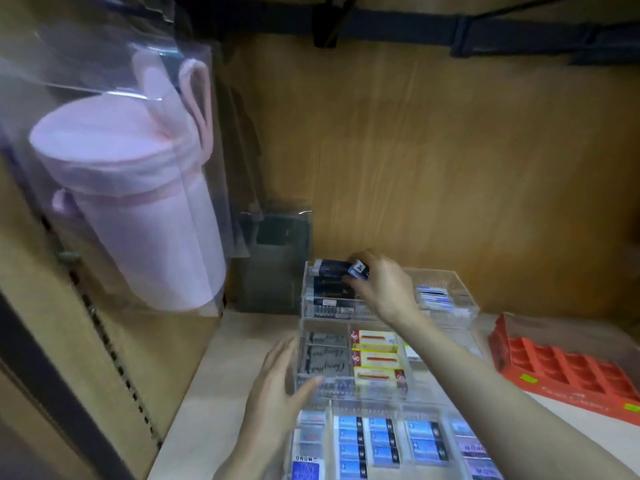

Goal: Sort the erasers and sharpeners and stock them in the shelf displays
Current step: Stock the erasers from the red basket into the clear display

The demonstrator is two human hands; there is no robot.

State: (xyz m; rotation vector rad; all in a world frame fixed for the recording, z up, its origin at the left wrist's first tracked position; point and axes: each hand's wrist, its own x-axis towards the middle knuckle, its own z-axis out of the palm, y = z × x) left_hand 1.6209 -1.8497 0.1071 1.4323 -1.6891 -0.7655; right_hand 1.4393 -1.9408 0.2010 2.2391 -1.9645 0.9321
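Head: right hand (379, 282) pinches dark eraser (359, 269) over back tray (446, 277)

Right hand (384, 285) covers part of the dark eraser (359, 270), label too blurred to read; red tray (571, 398) cut by right edge, near eraser row (349, 441) by bottom edge.

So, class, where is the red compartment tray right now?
Head view, far right: the red compartment tray sits on the shelf, just right of the clear eraser display.
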